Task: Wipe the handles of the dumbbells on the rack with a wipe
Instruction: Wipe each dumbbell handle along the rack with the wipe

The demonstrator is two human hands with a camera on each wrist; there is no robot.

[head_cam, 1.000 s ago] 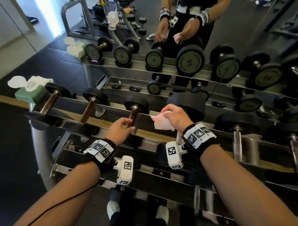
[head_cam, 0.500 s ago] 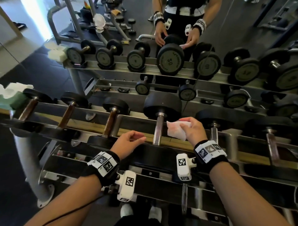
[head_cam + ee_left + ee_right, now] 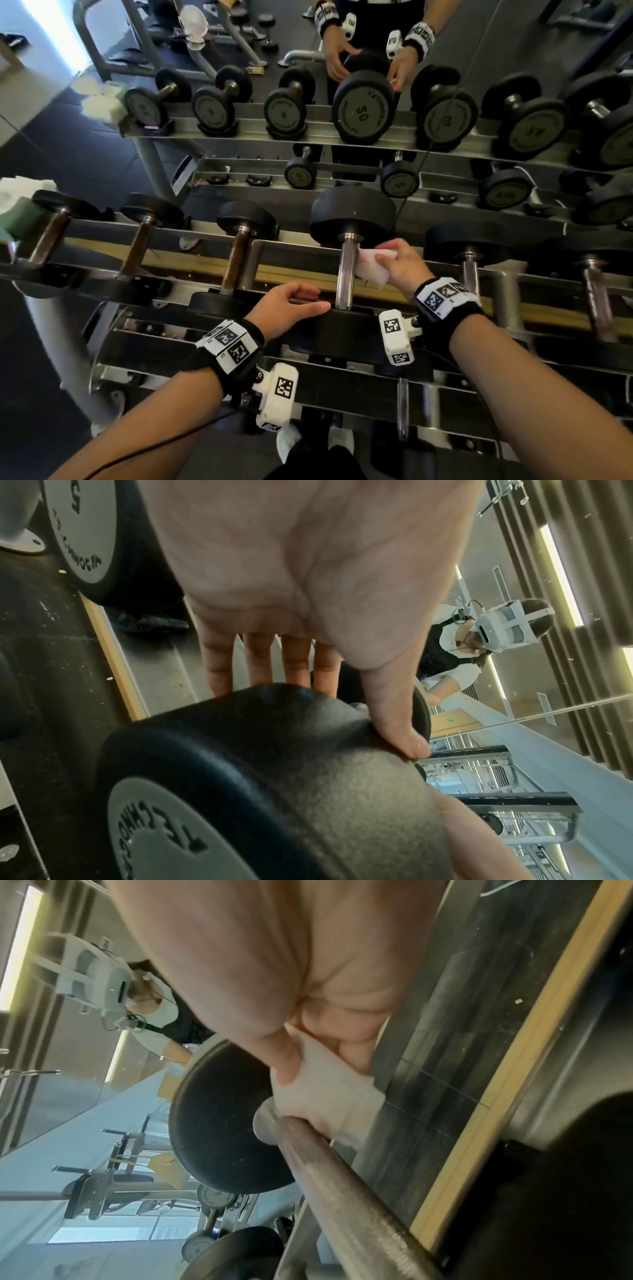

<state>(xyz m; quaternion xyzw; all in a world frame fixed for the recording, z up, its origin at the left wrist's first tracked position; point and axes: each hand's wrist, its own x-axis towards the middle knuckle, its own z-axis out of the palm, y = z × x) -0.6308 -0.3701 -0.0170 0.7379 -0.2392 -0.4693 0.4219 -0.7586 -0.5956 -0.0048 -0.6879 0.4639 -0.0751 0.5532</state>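
A large black dumbbell lies on the top rail of the rack (image 3: 294,275), with its steel handle (image 3: 345,274) pointing away from me. My right hand (image 3: 400,263) pinches a folded white wipe (image 3: 373,265) and presses it against the handle's right side, near the far head (image 3: 352,212). In the right wrist view the thumb holds the wipe (image 3: 329,1093) onto the handle (image 3: 342,1177). My left hand (image 3: 291,305) rests on the near head (image 3: 274,777), fingers stretched over its top and thumb along its rim.
Left of this dumbbell lie smaller ones with brown handles (image 3: 236,263) (image 3: 137,250); to the right are steel-handled ones (image 3: 471,274). A green wipe pack (image 3: 20,216) sits at the rack's far left. A mirror behind reflects the rack and the person. Lower tiers hold more dumbbells.
Both hands have moved right along the rack, from a small brown-handled dumbbell to the large one. The wipe now touches its steel handle, and the left hand has settled on its near head.
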